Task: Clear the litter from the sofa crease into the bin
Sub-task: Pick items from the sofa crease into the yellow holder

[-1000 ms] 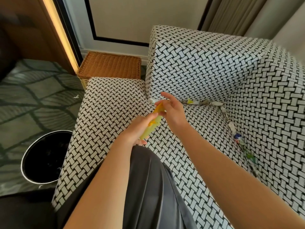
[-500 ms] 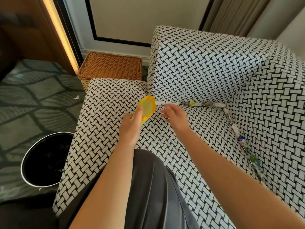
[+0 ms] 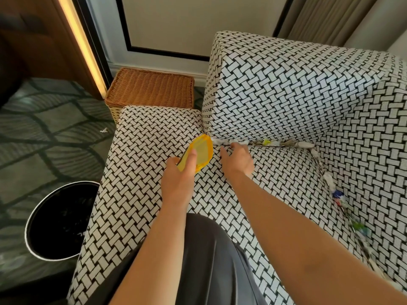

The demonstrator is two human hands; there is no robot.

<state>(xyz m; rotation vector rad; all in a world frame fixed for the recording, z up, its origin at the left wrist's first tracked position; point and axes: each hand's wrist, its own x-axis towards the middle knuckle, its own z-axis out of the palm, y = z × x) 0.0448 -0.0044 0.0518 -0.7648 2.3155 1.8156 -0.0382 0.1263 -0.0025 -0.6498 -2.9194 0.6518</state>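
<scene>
**Litter strung along the sofa crease**

The litter (image 3: 266, 143), crumpled white paper and coloured wrapper scraps, lies in a line along the back crease of the woven-patterned sofa (image 3: 143, 172), bending at the corner down the side crease. The left hand (image 3: 176, 179) grips a rounded, translucent yellow scoop (image 3: 201, 150), its mouth aimed at the crease's left end. The right hand (image 3: 237, 160) reaches the white scraps; whether it pinches them is unclear. A round black bin (image 3: 52, 216) stands left of the sofa.
</scene>
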